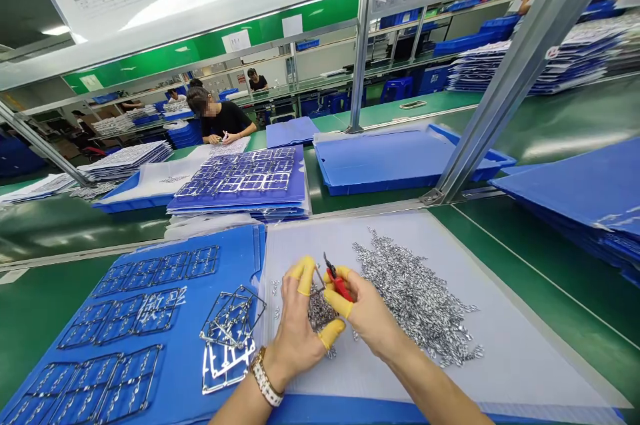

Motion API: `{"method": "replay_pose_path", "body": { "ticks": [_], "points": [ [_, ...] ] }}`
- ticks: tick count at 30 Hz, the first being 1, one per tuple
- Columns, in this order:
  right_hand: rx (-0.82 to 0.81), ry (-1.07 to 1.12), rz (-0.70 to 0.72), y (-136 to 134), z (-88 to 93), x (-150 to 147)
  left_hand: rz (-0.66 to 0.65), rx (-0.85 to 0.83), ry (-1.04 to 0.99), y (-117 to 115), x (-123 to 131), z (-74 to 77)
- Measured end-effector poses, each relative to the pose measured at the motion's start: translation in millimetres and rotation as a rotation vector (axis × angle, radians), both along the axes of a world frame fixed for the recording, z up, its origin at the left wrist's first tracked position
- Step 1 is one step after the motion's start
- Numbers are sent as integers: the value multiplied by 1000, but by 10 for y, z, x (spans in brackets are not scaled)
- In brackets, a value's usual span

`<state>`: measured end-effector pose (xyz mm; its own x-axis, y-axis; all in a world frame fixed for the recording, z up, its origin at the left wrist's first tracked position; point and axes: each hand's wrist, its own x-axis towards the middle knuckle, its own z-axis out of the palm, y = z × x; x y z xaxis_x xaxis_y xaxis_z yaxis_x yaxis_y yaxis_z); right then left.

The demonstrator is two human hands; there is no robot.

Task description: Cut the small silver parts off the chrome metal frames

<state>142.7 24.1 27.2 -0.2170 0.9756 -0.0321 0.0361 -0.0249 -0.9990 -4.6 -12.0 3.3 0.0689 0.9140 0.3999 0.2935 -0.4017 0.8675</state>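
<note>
My left hand (295,328), with yellow finger cots and a beaded wristband, pinches a thin metal stamped piece (318,277) against a small heap of silver parts (321,312). My right hand (365,312), also in yellow cots, grips red-handled side cutters (339,283) close to that piece. A large spread of small silver metal parts (415,295) lies to the right on a white corrugated plastic sheet (500,358). Left of my hands, stamped metal frames (125,308) lie on a blue sheet (235,245), with a tangled frame (233,325) nearest.
Aluminium uprights (465,118) and a crossbar (200,22) stand beyond the sheets. Stacked metal frames sit on a blue tray (240,178), beside another blue tray (400,158). A seated co-worker in black (223,120) handles parts further along the green bench (65,225).
</note>
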Motion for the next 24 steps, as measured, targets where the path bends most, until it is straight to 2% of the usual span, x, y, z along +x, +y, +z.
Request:
{"method": "replay_pose_path", "body": {
  "ticks": [2,4,7,10,13,16,20,24],
  "points": [
    [154,-118,-41,-16,15,11,24,-98,-153,28,-13,25],
    [395,-249,-41,-62,5,-16,-8,-305,-493,69,-25,49],
    [735,-397,43,-174,-97,-163,-137,-634,-1051,132,-33,72],
    [863,-566,86,-291,-229,-346,-218,-751,-1345,179,-30,63],
    [904,-670,111,-356,-249,-407,-214,-767,-1447,213,-30,35],
    [917,-718,98,-340,-135,-313,-175,-771,-1466,234,-40,26],
    [822,-988,33,-246,40,-153,-144,-745,-1436,237,-46,36],
    [737,-1201,79,-182,94,-149,-122,-735,-1388,239,-35,-1]
  ]
}}
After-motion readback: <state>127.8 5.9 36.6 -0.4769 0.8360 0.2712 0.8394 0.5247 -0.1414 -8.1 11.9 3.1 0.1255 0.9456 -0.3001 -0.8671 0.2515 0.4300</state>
